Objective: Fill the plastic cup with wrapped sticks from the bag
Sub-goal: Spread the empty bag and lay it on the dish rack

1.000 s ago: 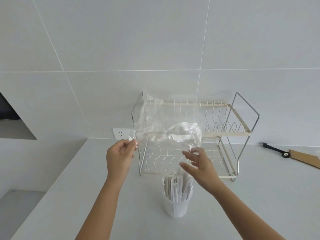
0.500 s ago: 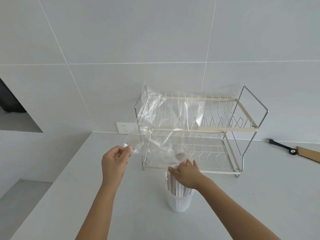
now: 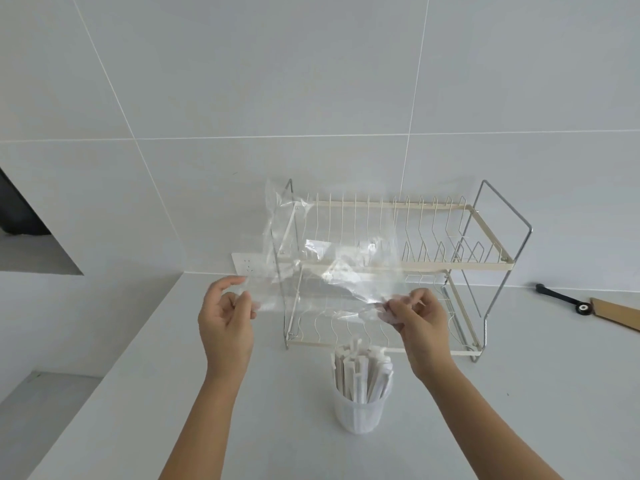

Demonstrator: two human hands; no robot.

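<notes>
A translucent white plastic cup [image 3: 359,414] stands on the white counter, packed with several upright paper-wrapped sticks [image 3: 360,372]. Above and behind it I hold a clear plastic bag [image 3: 329,268] stretched wide in the air; it looks empty. My left hand [image 3: 227,323] pinches the bag's left edge. My right hand [image 3: 417,318] pinches its right edge, up and to the right of the cup. Both hands are clear of the cup.
A two-tier wire dish rack [image 3: 450,265] stands against the tiled wall just behind the bag. A black-handled tool [image 3: 561,299] and a brown cardboard piece [image 3: 616,311] lie far right. A wall socket [image 3: 247,263] sits behind. The counter edge drops off at left.
My right hand has lifted off the top of the sticks in the cup and gone up to the right, taking hold of the bag's right edge. The bag is now spread flat between both hands.
</notes>
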